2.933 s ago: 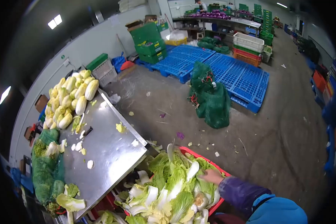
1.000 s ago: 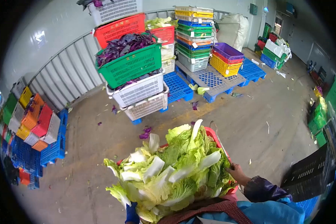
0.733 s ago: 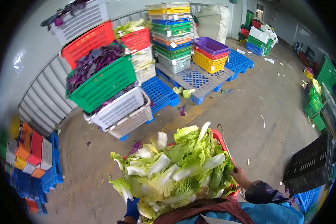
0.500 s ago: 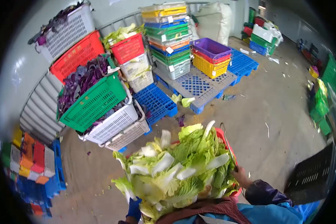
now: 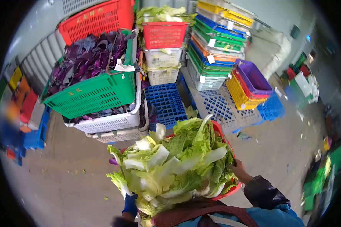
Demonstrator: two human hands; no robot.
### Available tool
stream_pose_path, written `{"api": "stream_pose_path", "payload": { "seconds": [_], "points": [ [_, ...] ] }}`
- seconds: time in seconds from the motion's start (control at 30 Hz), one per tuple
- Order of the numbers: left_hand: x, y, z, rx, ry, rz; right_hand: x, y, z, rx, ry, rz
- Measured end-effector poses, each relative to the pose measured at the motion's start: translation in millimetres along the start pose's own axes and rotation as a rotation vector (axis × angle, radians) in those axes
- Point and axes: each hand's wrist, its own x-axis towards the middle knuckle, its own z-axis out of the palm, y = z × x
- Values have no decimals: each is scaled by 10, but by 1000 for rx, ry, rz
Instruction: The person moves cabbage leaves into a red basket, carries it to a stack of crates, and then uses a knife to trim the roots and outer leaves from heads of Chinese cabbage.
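A red crate (image 5: 234, 188) heaped with pale green and white napa cabbage leaves (image 5: 174, 162) is held in front of my body, over the floor. On its right side, my right hand (image 5: 240, 171), bare, is closed around the crate's thin handle at the rim. At the left end, my left hand (image 5: 130, 204) in a blue glove is closed at the crate's side, its grip partly hidden by overhanging leaves. Most of the crate's walls are covered by the leaves.
A green crate (image 5: 93, 98) of purple cabbage leaves tops a stack at the left. Ahead is a blue pallet (image 5: 165, 102); behind it stands a red crate of leaves (image 5: 165, 34) on white crates. Stacked empty crates (image 5: 212, 49) and a purple crate (image 5: 254, 77) stand right of these.
My view has turned and come closer to the pallets and stacks, which now appear larger and further right. Both hands have kept hold of the loaded red crate, moving along with it.
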Motion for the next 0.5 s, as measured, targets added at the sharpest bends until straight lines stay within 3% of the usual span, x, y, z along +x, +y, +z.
{"api": "stream_pose_path", "payload": {
  "seconds": [0.07, 0.23, 0.3, 0.5],
  "points": [
    [196, -180, 54, 7, 25, -107, 548, -128, -106, -80, -62, -13],
    [172, -162, 492, -12, 268, -102, 1684, -305, 72, -197, -261, -85],
    [129, -74, 783, -217, 354, -128, 2167, -408, 164, -164, -327, -184],
    [261, -230, 1648, -273, 572, -85, 3715, -622, 732, -283, -662, -172]
  ]
}}
